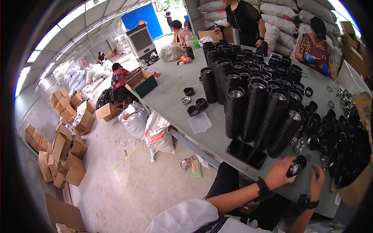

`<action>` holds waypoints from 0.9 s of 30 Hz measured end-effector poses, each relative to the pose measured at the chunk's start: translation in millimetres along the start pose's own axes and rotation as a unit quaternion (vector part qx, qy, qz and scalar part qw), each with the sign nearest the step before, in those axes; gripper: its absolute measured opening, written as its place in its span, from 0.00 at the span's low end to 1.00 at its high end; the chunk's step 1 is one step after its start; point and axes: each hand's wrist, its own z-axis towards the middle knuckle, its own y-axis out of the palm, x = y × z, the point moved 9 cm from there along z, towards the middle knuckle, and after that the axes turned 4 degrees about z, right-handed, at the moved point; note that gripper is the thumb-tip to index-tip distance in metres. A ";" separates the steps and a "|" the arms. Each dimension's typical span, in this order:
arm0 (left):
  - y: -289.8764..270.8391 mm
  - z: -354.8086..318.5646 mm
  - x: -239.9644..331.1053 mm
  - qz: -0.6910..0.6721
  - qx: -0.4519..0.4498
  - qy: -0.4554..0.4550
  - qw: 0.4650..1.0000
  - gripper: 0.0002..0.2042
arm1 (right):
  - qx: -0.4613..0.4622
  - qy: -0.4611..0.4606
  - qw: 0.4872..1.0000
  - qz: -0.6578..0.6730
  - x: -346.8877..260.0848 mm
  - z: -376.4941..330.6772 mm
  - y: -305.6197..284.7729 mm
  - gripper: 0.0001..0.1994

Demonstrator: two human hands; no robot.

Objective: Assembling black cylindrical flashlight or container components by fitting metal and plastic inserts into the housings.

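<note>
Your left hand (280, 173) grips a black-and-silver lid (294, 168) near the edge of the counter (175, 93), close to the phone (246, 154); your right hand (317, 181), fingers loosely parted, hovers just beside it

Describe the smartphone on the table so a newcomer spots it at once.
On the large grey table stand tall stacks of round black parts. At their foot, by the near table edge, lies the smartphone: the only flat, glossy black rectangle there.
</note>
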 end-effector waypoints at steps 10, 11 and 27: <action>16.5 -4.5 -40.8 -0.121 0.032 -0.003 0.992 0.34 | -0.045 -0.190 0.956 -0.220 6.1 71.0 49.0 0.27; 21.5 -3.1 -42.0 -0.144 0.040 0.002 0.989 0.34 | -0.068 -0.176 0.956 -0.225 9.5 78.9 49.6 0.27; 36.2 -8.6 -45.2 -0.197 0.007 -0.024 0.980 0.34 | -0.045 -0.266 0.928 -0.256 -9.3 75.1 55.6 0.08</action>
